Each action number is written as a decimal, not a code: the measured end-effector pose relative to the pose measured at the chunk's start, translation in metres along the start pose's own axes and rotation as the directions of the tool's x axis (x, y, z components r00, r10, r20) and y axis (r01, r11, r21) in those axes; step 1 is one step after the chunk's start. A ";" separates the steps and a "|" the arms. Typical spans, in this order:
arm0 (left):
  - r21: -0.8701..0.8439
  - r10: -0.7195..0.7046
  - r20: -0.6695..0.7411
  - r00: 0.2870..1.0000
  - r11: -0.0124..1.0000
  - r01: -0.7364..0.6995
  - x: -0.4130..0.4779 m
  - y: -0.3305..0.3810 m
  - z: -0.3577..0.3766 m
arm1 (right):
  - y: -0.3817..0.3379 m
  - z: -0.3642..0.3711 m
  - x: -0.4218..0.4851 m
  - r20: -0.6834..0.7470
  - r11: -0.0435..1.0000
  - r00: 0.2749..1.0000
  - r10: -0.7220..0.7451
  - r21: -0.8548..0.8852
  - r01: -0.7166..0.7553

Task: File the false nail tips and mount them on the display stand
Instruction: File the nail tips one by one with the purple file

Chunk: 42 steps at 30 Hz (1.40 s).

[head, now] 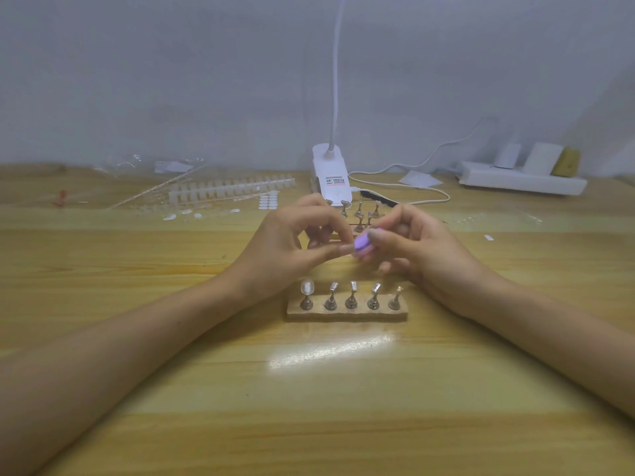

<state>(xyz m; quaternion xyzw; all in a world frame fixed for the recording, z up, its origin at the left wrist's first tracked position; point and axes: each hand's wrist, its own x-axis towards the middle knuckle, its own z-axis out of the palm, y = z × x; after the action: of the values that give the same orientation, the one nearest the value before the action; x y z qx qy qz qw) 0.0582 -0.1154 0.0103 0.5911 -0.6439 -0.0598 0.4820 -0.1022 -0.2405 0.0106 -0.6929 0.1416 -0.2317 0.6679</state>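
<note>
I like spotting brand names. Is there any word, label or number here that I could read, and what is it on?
Lamp base: a small label with red and dark lines of print, too blurred to read.
Power strip: no print that can be made out.
No other text shows, so nothing can be quoted.

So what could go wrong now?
1. The right hand holds the small purple filing block against the pinched fingertips of the left hand; whatever is pinched is too small to see, and might slip out.
2. Both hands hover just behind the wooden display stand; a bump might knock off the clear false nail tip on its leftmost holder.
</note>
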 end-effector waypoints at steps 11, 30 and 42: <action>-0.007 -0.004 -0.006 1.000 1.000 0.003 0.000 -0.001 0.000 | 0.000 0.003 -0.001 0.028 0.999 1.000 -0.008 -0.031 0.009; 0.002 -0.013 0.007 1.000 1.000 0.013 0.000 -0.001 0.000 | -0.001 0.002 -0.001 0.064 0.998 0.998 0.024 -0.055 -0.020; 0.005 -0.007 0.028 1.000 1.000 0.007 0.000 0.000 0.000 | 0.000 0.000 0.001 0.103 0.997 0.993 0.051 -0.068 -0.045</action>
<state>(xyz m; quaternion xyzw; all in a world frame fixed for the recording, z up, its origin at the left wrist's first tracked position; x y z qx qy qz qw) 0.0587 -0.1154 0.0103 0.5937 -0.6487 -0.0682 0.4712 -0.1015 -0.2413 0.0109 -0.7220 0.1306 -0.1742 0.6568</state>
